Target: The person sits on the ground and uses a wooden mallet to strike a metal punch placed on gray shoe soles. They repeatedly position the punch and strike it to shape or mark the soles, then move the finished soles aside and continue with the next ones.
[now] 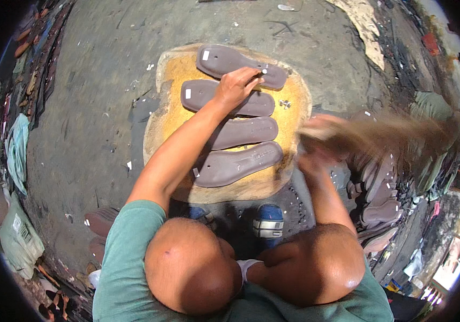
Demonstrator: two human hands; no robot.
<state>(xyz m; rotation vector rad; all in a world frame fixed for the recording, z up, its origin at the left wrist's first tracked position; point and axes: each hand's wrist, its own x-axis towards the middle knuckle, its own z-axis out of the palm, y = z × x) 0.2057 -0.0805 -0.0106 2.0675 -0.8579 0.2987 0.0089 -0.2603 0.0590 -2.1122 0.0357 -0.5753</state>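
My left hand (238,88) reaches over the farthest brown shoe sole (224,60). Its fingertips pinch a small piece with a shiny round head (264,71), set against that sole. Several such soles lie in a row on a worn yellow board (173,94), among them a second one (198,94) under my left wrist and the nearest one (235,163). My right hand (318,153), smeared by motion, is off the board's right edge. A long brown streak (380,131) runs rightward beside it; what it is and whether my fingers hold it are unclear.
Small metal bits (284,103) lie on the board's right part. More soles (383,212) are piled on the ground at right, and a few (101,221) at left. Dark specks (294,201) scatter by my blue sandal (268,220). A pale scrap sheet (361,27) lies far right.
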